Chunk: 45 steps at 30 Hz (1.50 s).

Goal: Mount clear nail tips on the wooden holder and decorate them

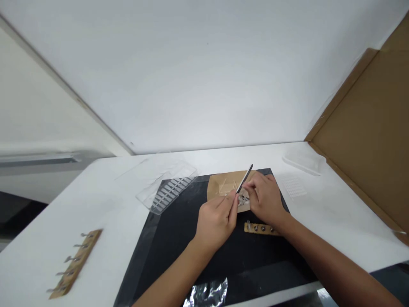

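My left hand [217, 217] pinches something small, hidden between its fingertips, at the lower end of a thin dark stick with a pale edge [245, 178]. The stick slants up and to the right. Close on its right side, my right hand [264, 197] has its fingers bent together near the stick; what they grip is too small to make out. Behind both hands lies a brown sheet [214, 184] with small clear and dark bits on it. A short wooden strip with round metal pieces [259, 228] rests below my right hand.
A black mat [179, 230] lies under the hands. Clear plastic trays [169, 192] overlap its back left corner. A wooden strip with metal clips [76, 264] sits at left. Clear pieces [294, 187] and a clear container [303, 162] are at right, beside a cardboard panel [367, 140].
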Tool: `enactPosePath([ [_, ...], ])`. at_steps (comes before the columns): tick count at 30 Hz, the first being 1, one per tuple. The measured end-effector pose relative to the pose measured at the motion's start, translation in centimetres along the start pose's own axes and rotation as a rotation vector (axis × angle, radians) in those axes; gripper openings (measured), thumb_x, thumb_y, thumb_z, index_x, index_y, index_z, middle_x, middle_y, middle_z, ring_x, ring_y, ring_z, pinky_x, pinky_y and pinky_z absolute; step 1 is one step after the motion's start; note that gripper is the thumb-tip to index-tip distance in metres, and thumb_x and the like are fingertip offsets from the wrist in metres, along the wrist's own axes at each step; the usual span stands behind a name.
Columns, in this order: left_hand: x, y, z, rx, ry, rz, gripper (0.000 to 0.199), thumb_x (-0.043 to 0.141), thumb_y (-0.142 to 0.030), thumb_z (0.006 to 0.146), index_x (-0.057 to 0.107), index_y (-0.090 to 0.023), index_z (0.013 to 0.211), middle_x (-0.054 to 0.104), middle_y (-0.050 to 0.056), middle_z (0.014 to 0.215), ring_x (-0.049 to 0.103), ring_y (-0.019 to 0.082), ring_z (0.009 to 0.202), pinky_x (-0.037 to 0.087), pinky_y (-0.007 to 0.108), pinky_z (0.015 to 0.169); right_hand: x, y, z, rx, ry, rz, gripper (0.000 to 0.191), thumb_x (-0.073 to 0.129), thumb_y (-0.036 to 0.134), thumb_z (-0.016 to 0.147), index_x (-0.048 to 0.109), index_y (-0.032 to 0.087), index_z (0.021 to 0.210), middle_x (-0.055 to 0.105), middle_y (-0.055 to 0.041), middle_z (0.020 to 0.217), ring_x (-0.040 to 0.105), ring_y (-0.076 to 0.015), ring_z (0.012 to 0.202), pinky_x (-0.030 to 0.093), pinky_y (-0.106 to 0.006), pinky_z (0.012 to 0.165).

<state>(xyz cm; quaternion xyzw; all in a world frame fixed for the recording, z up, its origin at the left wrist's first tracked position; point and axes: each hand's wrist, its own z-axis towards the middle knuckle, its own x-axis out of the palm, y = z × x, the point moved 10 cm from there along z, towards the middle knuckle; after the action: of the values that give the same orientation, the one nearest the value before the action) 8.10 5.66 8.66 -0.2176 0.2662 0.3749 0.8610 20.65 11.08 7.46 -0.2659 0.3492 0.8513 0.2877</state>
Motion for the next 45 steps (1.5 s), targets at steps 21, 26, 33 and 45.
enactPosePath([
  [21,-0.2,0.1,-0.1,0.002,0.002,-0.022,0.019,0.057,-0.016,0.104,0.073,-0.011,0.111,0.072,0.003,0.068,0.065,0.015,0.055,0.050,0.025,0.055,0.2,0.7,-0.1,-0.045,0.021,0.049,0.023,0.052,0.019,0.103,0.049,0.023,0.080,0.064,-0.0002,0.078,0.060,-0.0194,0.074,0.034,-0.037,0.076],
  [26,0.0,0.2,-0.2,-0.020,0.034,-0.080,0.017,0.058,-0.014,0.103,0.073,-0.010,0.112,0.074,0.004,0.073,0.069,0.015,0.059,0.052,0.025,0.059,-0.8,0.2,-0.2,0.010,-0.050,0.035,0.020,0.053,0.020,0.104,0.051,0.023,0.084,0.066,0.0000,0.079,0.061,-0.0190,0.073,0.035,-0.038,0.077],
  [33,0.3,0.0,-0.3,-0.019,0.050,-0.098,0.020,0.056,-0.015,0.104,0.073,-0.011,0.114,0.074,0.003,0.072,0.069,0.014,0.059,0.052,0.024,0.057,-1.3,0.2,0.2,0.008,-0.070,-0.005,0.020,0.054,0.019,0.103,0.053,0.023,0.083,0.065,-0.0003,0.078,0.060,-0.0192,0.072,0.035,-0.038,0.077],
  [45,-0.4,0.9,0.0,-0.113,0.004,-0.128,0.017,0.060,-0.017,0.104,0.076,-0.013,0.107,0.079,0.005,0.079,0.074,0.015,0.065,0.057,0.024,0.063,-2.9,-0.3,-0.2,-0.002,-0.135,0.044,0.019,0.054,0.022,0.105,0.051,0.024,0.087,0.062,-0.0005,0.079,0.059,-0.0200,0.074,0.037,-0.039,0.077],
])
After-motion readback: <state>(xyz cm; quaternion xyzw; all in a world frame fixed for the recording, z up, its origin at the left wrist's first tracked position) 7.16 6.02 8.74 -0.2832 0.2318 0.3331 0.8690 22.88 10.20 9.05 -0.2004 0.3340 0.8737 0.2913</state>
